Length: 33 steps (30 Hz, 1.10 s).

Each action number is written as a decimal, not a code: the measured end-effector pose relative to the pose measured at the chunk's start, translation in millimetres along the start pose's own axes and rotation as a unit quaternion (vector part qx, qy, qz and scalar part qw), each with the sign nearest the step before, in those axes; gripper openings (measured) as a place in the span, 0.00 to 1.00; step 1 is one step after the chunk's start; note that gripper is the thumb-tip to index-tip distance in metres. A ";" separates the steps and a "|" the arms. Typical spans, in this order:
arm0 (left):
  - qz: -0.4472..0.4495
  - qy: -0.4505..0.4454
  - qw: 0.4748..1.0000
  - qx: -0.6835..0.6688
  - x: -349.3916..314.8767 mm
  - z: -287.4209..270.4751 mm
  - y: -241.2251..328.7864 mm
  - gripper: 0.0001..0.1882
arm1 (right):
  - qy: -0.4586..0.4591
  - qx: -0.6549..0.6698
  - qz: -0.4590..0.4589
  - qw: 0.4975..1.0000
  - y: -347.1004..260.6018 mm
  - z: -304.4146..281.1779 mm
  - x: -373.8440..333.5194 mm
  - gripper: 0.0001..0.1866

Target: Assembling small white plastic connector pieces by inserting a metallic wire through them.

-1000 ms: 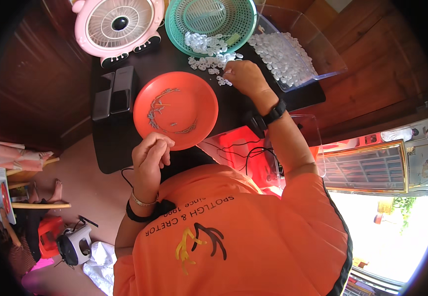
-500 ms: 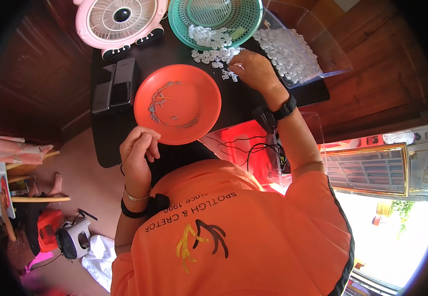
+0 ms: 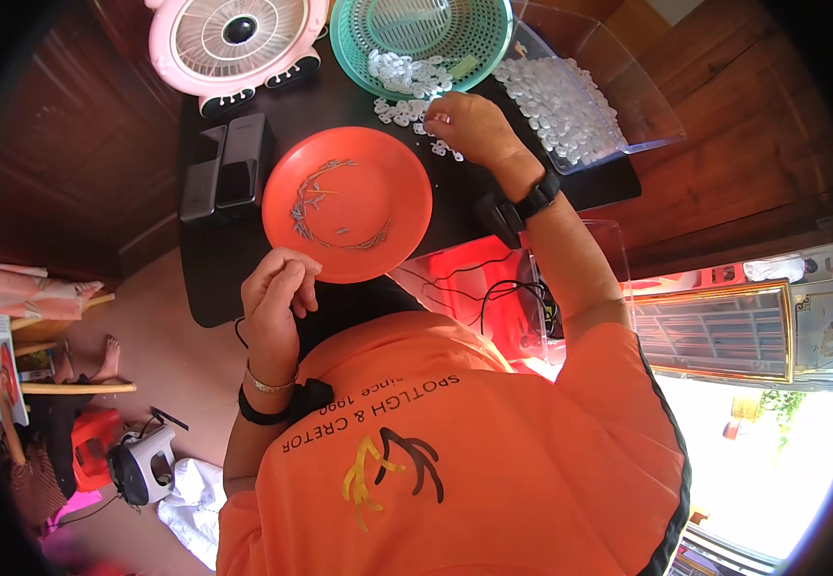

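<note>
My left hand (image 3: 279, 291) is closed at the near-left rim of an orange plate (image 3: 387, 202), thumb and fingers curled together; what they hold, if anything, is hidden. Small grey nail-like pins (image 3: 303, 219) lie scattered in a ring on the plate, with a thin yellow stick (image 3: 321, 191) among them. Beyond the plate to the right, my right hand (image 3: 479, 130) is closed, fingertips bent down over loose white plastic clips (image 3: 399, 112). I cannot make out whether a clip is in those fingers.
A green basket (image 3: 500, 43) with white clips stands at the back. Right of it is a clear bin (image 3: 651, 137) full of white pieces. Two grey phone-like devices (image 3: 241, 158) and a pink fan (image 3: 169, 62) occupy the dark table's (image 3: 210, 278) left side.
My right hand has shifted left across the loose white clips. My left hand has edged slightly right, staying closed by the plate rim.
</note>
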<state>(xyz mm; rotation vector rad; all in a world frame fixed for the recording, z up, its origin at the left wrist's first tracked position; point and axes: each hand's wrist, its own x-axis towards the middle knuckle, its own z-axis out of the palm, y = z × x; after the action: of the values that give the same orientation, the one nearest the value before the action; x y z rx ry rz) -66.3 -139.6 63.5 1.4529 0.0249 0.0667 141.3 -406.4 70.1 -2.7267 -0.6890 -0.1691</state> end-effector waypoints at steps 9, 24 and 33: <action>-0.008 0.000 1.000 -0.006 -0.5 -1.1 -2.4 0.12 | -0.045 -0.100 -0.041 0.993 -5.1 11.3 14.0 0.10; 0.031 -0.074 0.995 0.055 16.1 23.6 15.0 0.10 | -0.093 0.609 0.044 0.786 -81.4 -33.6 -62.7 0.10; -0.035 -0.123 0.992 0.014 17.8 25.5 9.5 0.16 | -0.025 0.529 -0.100 0.842 -128.7 -13.6 -96.6 0.06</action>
<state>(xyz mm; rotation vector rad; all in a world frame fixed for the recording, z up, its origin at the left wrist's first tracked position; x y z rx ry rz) -47.4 -162.6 76.4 1.4790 -0.1242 -0.1714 -5.6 -346.7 100.4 -1.5956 -0.7654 0.1968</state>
